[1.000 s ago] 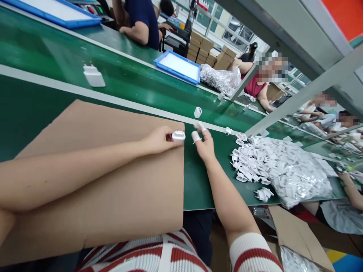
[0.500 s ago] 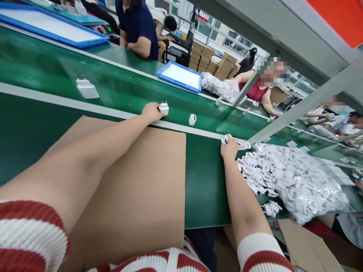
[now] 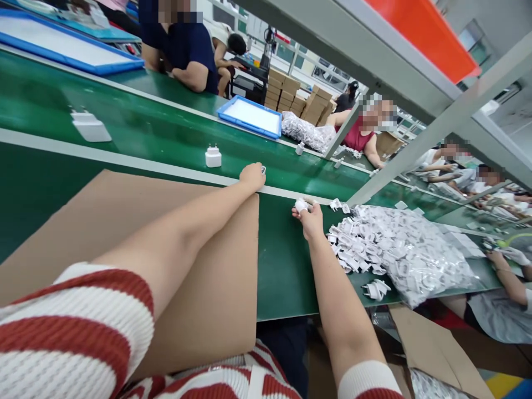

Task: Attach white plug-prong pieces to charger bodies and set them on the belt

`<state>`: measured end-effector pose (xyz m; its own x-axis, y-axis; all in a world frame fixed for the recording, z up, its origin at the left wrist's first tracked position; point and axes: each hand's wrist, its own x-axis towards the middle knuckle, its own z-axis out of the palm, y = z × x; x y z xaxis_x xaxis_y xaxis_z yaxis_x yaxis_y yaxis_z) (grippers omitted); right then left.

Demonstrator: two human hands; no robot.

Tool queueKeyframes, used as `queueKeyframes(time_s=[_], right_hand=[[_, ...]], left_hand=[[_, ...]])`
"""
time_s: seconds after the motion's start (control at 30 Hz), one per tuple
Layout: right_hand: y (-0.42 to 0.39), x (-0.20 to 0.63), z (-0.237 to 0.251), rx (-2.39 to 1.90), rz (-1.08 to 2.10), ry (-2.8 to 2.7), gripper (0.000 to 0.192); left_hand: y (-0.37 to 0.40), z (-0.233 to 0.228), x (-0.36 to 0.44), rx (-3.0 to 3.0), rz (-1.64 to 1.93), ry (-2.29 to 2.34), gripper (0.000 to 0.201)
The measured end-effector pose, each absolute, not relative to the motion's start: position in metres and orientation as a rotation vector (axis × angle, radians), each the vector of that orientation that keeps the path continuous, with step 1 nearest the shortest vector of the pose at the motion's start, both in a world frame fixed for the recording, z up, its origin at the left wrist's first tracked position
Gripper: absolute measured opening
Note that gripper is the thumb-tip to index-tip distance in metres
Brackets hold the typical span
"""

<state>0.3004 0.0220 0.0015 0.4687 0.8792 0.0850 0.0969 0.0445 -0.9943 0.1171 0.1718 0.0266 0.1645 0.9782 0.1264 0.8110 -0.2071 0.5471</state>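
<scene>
My left hand (image 3: 251, 176) reaches over the brown cardboard sheet (image 3: 124, 221) to the edge of the green belt. Its fingers close over a small white charger shell (image 3: 263, 169) that mostly hides under them. A white charger (image 3: 213, 157) stands on the belt to the left of that hand, pins up and free of it. My right hand (image 3: 308, 217) rests on the green table and pinches a small white plug part (image 3: 300, 205). It sits just left of a big pile of white plug parts (image 3: 399, 249).
Another white charger (image 3: 89, 126) lies on the belt at far left. Blue trays (image 3: 250, 114) sit along the far side, where other people work. A slanted grey frame post (image 3: 415, 144) rises behind the pile. Cardboard boxes stand below the table's right edge.
My left hand let go of the charger on the belt, which drifted left, and moved right onto the small shell. My right hand drew back from the pile with a plug part.
</scene>
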Motion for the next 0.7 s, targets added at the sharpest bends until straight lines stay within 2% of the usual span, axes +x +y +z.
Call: queueKeyframes(time_s=[0.17, 0.23, 0.33, 0.47, 0.6, 0.7], right_hand=[[0.003, 0.286, 0.015, -1.116, 1.158, -0.839, 0.035], [-0.002, 0.283, 0.02, -1.041, 1.26, -0.874, 0.041], [-0.006, 0.277, 0.024, -1.084, 1.24, -0.966, 0.05], [-0.011, 0.263, 0.024, -1.279, 1.145, -1.057, 0.046], [-0.018, 0.251, 0.024, -1.272, 1.083, -1.114, 0.039], [-0.02, 0.246, 0.023, -1.262, 1.167, -1.054, 0.041]], left_hand=[[0.128, 0.03, 0.095, 2.261, 0.706, 1.44, 0.053], [0.097, 0.026, 0.077, 2.31, 0.745, 1.262, 0.052], [0.049, 0.016, 0.05, 2.326, 0.777, 1.019, 0.051], [0.01, 0.001, 0.033, 2.202, 0.812, 0.92, 0.059], [0.006, -0.007, 0.033, 2.119, 0.85, 0.943, 0.034], [0.009, -0.009, 0.035, 2.075, 0.851, 0.917, 0.031]])
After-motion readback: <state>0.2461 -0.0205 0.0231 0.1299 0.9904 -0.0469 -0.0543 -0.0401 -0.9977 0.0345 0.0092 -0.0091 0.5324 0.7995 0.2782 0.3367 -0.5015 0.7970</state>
